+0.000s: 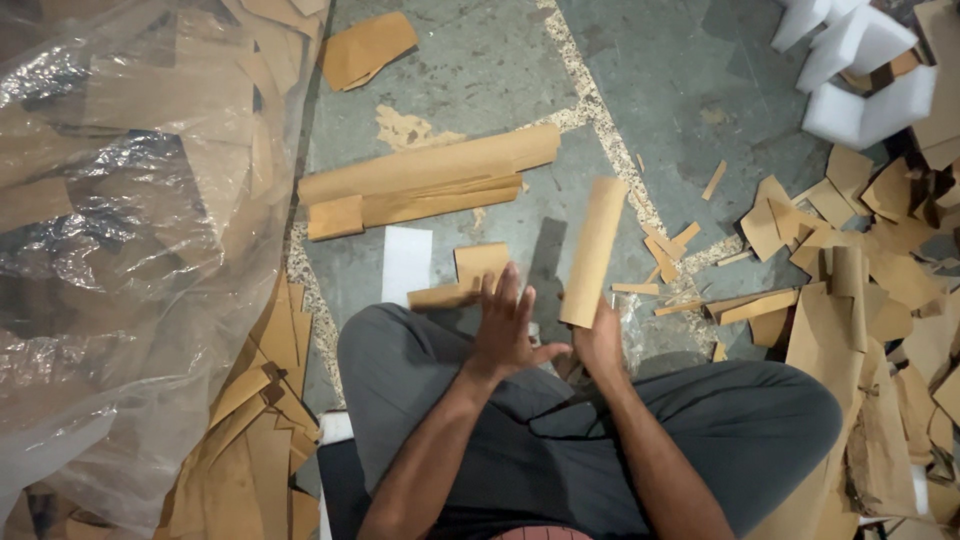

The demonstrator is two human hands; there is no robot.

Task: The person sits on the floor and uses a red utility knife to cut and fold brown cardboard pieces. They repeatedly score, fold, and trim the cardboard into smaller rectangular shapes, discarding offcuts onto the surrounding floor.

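Plastic sheeting point(110, 250), clear and crumpled, fills the left side and bulges with flat brown cardboard offcuts, apparently bagged there to keep them together. Below it more loose cardboard strips point(250, 440) fan out against the bag's edge. Further right, on the grey concrete floor point(480, 70), a long rolled cardboard tube point(430, 165) lies on its side atop a couple of flat strips, with a white sheet of paper point(406, 262) just below them.

The person sits on the floor with grey-trousered knees point(400, 350) spread, so the work sits in the space in front of the lap. The left hand point(508, 325) is open and holds nothing, fingers spread and pointing upward, palm facing the rolled piece as if held ready beside it. The right hand point(600, 340) grips the lower end of a rolled cardboard piece point(594, 252), which stands tilted up and away from the body; holding it at the base keeps most of its length free.

To the right, a scatter of cardboard scraps point(860, 260) and slivers covers the floor, and white foam blocks point(860, 70) sit at the top right corner.
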